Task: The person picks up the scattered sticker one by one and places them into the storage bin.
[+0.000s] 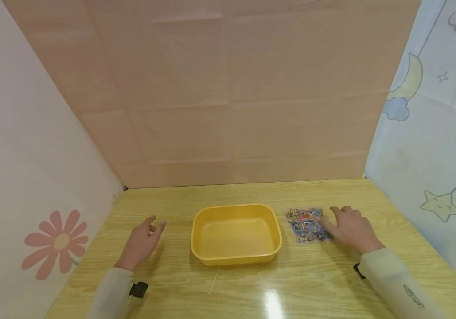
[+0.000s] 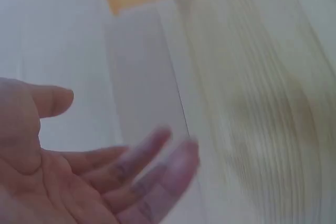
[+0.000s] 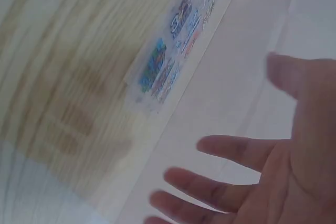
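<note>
A yellow rectangular basin sits on the wooden table between the two hands, with nothing inside it. To its right lies a flat clear sheet of small colourful stickers, also visible in the right wrist view as a sticker sheet. My right hand hovers beside the sheet's right edge, thumb overlapping it in the head view; its fingers are spread and hold nothing. Left of the basin, my left hand is held over the table with relaxed fingers, its palm bare in the left wrist view.
The wooden table ends at a pinkish-brown backdrop behind. Pale cloth walls stand at either side, the left with a flower print, the right with a star print. A thin pale strip shows before the basin.
</note>
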`<state>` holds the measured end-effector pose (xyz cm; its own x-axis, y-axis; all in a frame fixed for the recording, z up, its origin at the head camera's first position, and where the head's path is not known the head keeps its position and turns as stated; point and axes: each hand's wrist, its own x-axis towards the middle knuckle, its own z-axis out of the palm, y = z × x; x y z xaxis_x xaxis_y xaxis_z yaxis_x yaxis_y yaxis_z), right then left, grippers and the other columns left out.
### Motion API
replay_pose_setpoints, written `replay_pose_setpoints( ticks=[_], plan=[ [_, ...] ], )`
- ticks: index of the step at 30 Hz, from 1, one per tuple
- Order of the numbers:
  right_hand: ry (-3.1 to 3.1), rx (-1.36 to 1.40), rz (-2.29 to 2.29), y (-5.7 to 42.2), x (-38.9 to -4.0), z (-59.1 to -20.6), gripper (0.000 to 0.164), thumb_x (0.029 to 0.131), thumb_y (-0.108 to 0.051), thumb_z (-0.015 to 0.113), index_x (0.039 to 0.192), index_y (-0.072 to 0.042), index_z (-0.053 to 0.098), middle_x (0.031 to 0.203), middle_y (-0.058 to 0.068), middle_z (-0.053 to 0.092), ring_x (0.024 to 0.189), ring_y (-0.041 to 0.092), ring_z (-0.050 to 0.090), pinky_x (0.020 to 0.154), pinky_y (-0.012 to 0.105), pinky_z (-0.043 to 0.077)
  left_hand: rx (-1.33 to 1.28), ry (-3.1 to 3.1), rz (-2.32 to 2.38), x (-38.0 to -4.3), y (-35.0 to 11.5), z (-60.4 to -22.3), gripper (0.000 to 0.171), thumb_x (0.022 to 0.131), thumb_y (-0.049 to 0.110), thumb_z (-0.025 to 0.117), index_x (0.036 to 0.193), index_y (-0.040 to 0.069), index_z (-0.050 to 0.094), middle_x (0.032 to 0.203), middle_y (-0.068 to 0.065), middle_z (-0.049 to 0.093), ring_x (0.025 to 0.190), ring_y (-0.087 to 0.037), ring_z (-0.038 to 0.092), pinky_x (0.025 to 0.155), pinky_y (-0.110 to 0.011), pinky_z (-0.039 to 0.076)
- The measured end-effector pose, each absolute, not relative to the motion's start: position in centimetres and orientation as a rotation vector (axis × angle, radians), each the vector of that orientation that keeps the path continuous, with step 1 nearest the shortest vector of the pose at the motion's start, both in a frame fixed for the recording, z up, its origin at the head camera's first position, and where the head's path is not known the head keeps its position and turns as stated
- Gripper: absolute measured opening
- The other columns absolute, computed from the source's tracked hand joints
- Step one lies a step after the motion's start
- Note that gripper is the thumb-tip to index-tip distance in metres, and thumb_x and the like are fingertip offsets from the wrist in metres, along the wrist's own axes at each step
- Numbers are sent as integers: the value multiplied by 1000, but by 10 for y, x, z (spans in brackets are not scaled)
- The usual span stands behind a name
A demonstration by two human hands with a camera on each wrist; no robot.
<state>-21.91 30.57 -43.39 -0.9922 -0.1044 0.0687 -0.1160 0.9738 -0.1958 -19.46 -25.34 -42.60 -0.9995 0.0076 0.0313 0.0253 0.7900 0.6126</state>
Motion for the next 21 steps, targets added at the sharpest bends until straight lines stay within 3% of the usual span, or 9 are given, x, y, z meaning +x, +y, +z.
replay_pose_setpoints(
  ticks=[3,8,13,21],
  plan=[
    [-3127,187,351,307,-222,-433,75,99,-53,54,132,14,55,121,39,58,106,57,57,71,62,52,-18,-2866,-1344,-197,-243,-423,59,108,40,42,143,-7,46,109,-22,68,88,-31,69,76,-45,58],
    [-3203,201,433,310,-227,-439,71,97,-47,60,135,12,53,120,33,63,103,49,62,74,60,53,5,-2776,-1729,-198,-225,-422,52,108,33,44,142,-7,47,99,-18,67,78,-30,67,68,-41,58],
    [-3234,172,457,311,-231,-446,78,95,-50,62,143,9,46,126,36,58,107,51,60,73,60,53,-78,-2795,-1836,-199,-213,-423,49,108,28,47,141,-8,47,97,-19,66,76,-29,66,65,-40,56],
    [-3268,195,426,311,-235,-449,74,96,-48,62,149,0,43,126,38,56,108,53,57,69,58,52,-71,-2852,-1837,-202,-202,-430,40,106,25,51,133,-5,55,90,-16,66,67,-22,60,55,-31,47]
  ],
)
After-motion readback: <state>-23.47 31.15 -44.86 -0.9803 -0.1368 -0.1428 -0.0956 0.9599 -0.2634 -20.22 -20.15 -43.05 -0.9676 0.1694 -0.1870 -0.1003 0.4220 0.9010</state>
